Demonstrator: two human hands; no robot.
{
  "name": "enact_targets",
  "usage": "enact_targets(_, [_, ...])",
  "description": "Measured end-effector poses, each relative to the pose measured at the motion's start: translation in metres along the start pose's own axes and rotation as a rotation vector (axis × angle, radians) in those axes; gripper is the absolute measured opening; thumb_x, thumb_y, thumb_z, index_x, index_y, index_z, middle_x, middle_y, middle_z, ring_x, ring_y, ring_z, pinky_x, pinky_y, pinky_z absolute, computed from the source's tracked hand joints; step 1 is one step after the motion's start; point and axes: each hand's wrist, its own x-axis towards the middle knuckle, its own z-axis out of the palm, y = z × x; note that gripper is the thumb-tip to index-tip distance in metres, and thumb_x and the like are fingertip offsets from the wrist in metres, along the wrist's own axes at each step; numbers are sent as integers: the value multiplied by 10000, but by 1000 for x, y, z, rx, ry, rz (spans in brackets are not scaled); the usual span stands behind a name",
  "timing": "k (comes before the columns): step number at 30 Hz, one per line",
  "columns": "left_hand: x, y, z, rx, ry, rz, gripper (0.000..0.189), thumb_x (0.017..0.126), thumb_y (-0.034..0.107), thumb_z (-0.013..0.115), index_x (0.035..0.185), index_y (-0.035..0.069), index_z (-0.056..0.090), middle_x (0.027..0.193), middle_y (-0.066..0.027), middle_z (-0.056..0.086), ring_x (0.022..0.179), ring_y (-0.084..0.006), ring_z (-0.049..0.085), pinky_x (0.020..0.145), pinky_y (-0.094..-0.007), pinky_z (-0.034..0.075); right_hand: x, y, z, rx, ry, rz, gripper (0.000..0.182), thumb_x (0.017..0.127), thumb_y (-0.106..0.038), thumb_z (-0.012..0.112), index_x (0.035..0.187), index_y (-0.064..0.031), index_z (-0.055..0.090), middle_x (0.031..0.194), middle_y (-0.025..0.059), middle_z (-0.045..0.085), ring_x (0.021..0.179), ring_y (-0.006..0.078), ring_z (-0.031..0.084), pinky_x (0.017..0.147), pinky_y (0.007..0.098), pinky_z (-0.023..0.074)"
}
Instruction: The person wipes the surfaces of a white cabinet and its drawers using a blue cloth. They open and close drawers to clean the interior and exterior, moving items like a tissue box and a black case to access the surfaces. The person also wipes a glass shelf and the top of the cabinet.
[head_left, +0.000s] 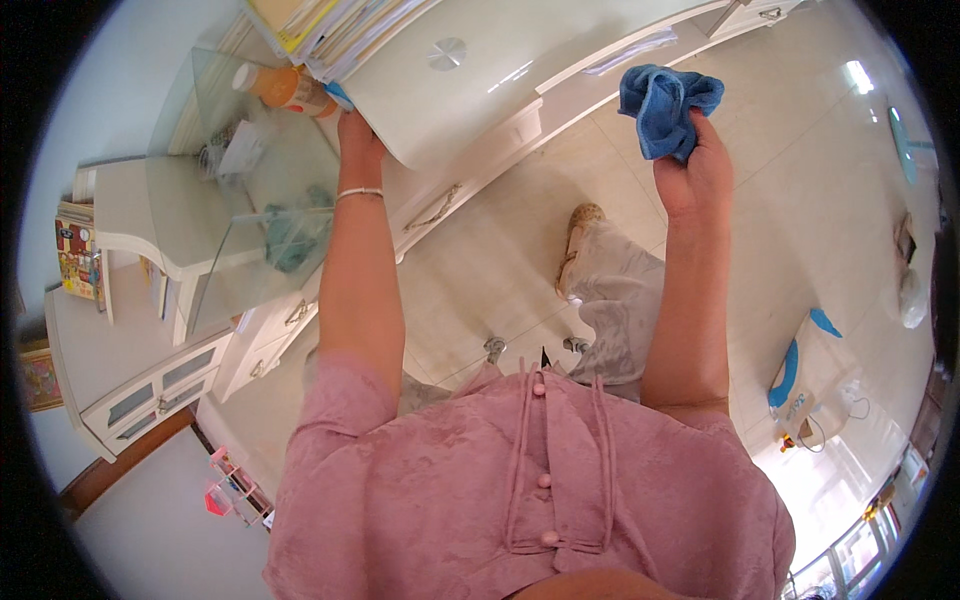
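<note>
My right hand grips a crumpled blue cloth and holds it up over the tiled floor. On the other side my left hand reaches to the corner of a pale glass-topped cabinet. Its fingers are mostly hidden at that edge, so whether they hold anything does not show. Just beyond them are a small blue item and a bottle with orange contents and a white cap. A stack of papers and folders rests on the cabinet top near the bottle.
Clear glass panels jut out left of my left arm, with a teal item seen through them. A white desk unit stands farther left. On the floor at right lies a white and blue bag.
</note>
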Motion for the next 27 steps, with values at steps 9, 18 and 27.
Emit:
enact_targets(9, [7, -2, 21, -110, -137, 47, 336, 924, 190, 428, 1209, 15, 454, 1138, -127, 559, 965, -237, 592, 799, -342, 522, -5, 0, 3, -6, -64, 17, 246, 934, -106, 403, 1108, 46, 488, 1079, 123, 585, 969, 223, 588, 871, 337, 484])
enact_targets(18, [-8, -6, 12, -203, -111, 80, 362, 960, 264, 349, 1231, 48, 453, 1187, -116, 534, 996, -219, 576, 808, -324, 513, -9, -1, 4, -2, -32, -8, 252, 931, -114, 403, 1116, 38, 479, 1078, 121, 577, 970, 223, 583, 870, 348, 482])
enact_targets(27, [-98, -15, 6, 1542, 377, 711, 403, 914, 153, 448, 1244, -75, 407, 1288, -222, 429, 1171, -355, 434, 1000, -420, 340, -20, -6, 7, 99, 51, -26, 267, 910, -112, 424, 1134, 28, 464, 1102, 117, 553, 970, 236, 579, 837, 367, 499])
